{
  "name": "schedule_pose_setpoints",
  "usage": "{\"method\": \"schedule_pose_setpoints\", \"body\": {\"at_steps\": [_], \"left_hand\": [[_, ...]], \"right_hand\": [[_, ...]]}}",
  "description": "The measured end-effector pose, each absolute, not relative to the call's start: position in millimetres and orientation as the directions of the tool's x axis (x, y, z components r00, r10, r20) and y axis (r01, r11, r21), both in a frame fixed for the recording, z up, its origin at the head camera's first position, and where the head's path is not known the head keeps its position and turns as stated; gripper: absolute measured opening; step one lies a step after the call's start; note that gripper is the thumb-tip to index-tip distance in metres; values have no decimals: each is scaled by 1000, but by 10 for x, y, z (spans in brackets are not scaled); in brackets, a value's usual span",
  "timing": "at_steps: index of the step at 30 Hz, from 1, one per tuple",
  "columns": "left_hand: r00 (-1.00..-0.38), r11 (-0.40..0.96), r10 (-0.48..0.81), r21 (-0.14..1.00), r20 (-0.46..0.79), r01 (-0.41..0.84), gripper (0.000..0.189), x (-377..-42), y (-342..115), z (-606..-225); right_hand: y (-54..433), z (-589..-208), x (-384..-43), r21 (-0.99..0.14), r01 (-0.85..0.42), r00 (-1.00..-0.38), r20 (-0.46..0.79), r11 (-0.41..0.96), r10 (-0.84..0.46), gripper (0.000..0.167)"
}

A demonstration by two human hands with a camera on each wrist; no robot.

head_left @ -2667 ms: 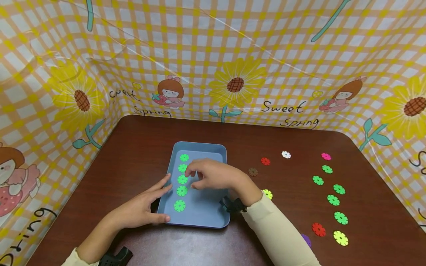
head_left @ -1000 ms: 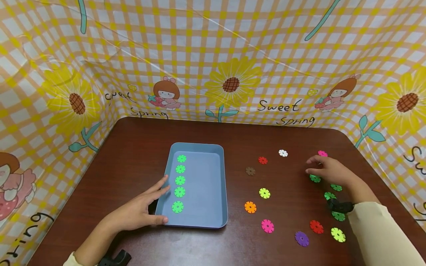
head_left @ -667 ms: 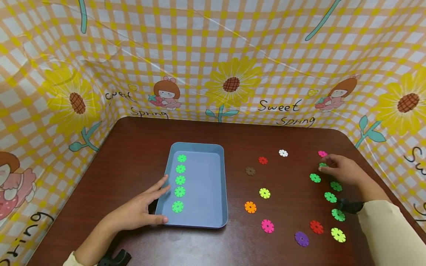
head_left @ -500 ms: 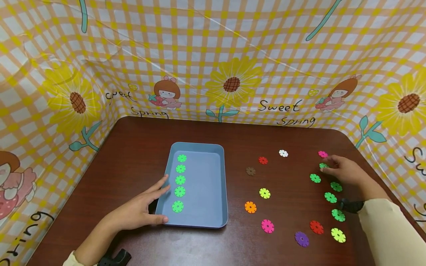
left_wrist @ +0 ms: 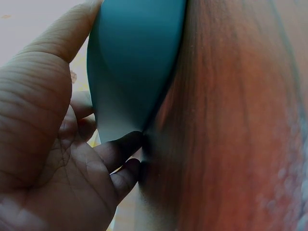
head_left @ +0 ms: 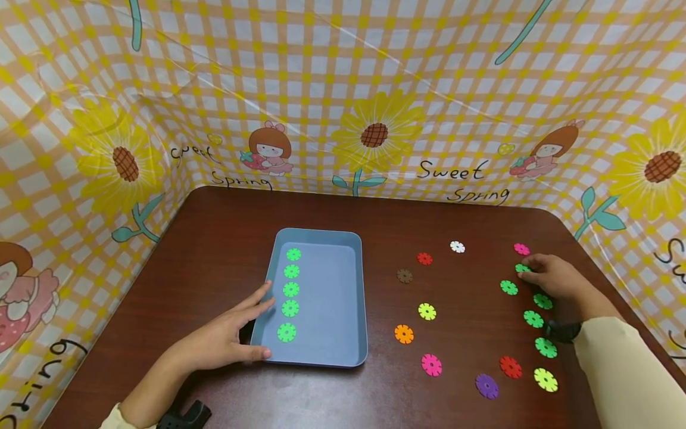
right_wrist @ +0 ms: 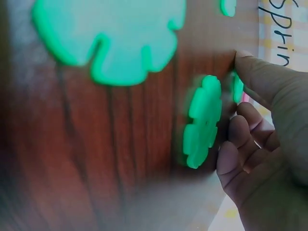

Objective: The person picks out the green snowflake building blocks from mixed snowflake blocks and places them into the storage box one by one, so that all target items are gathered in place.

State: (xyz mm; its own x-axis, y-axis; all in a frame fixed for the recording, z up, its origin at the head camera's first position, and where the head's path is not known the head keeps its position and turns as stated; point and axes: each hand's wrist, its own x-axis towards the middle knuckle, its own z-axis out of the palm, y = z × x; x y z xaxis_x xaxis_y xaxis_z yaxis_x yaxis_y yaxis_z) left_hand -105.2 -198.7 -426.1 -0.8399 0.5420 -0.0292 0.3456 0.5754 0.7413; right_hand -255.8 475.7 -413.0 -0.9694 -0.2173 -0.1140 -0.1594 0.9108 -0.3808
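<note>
A blue-grey tray lies on the table, with a column of several green notched plastic discs along its left side. My left hand rests against the tray's left edge, fingers spread; in the left wrist view the thumb lies along the tray wall. At the table's right, my right hand pinches the edge of a green disc with thumb and fingertips. That disc is still on the table, and part of it is hidden. Another green disc lies beside the fingers in the right wrist view.
Loose discs lie right of the tray, among them white, brown, orange and purple ones. A pink disc sits just beyond my right hand. Patterned cloth walls in the table's back and sides.
From above the tray, my right hand has moved right across the table to the green disc, then settled at its edge. My left hand has stayed at the tray.
</note>
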Motion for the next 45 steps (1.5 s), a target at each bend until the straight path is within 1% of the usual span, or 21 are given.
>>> {"method": "schedule_pose_setpoints", "body": {"at_steps": [5,18,25,29,34,37,40,43,45], "left_hand": [[-840,573,541,745,-32,341,96,-1056,-1993,-4248],[-846,585,531,740,-40,332,97,-1052,-1989,-4259],[-846,579,533,738,-23,345,96,-1040,-1996,-4263],[-846,578,533,740,-23,344,95,-1044,-1994,-4262],[-846,577,533,744,-29,338,96,-1046,-1993,-4264],[-845,574,535,746,-28,338,96,-1047,-1994,-4268],[-844,573,536,745,-25,342,95,-1049,-1994,-4272],[-842,573,539,742,-21,348,95,-1050,-1992,-4274],[-841,570,541,744,-22,347,95,-1049,-1992,-4271]], "right_hand": [[4754,-4137,-2571,-375,-166,-971,-97,912,-217,33],[4761,-4131,-2551,-354,-147,-978,-86,924,-188,41],[4726,-4120,-2553,-378,-152,-975,-94,913,-201,41],[4688,-4098,-2548,-388,-146,-974,-107,910,-202,46],[4567,-4038,-2541,-415,-155,-971,-101,896,-215,51],[4452,-3990,-2542,-443,-153,-972,-93,883,-214,48],[4323,-3927,-2545,-488,-122,-975,-102,864,-195,45],[4194,-3855,-2565,-497,-116,-977,-97,860,-187,43],[4109,-3811,-2596,-480,-147,-975,-77,865,-208,44]]}}
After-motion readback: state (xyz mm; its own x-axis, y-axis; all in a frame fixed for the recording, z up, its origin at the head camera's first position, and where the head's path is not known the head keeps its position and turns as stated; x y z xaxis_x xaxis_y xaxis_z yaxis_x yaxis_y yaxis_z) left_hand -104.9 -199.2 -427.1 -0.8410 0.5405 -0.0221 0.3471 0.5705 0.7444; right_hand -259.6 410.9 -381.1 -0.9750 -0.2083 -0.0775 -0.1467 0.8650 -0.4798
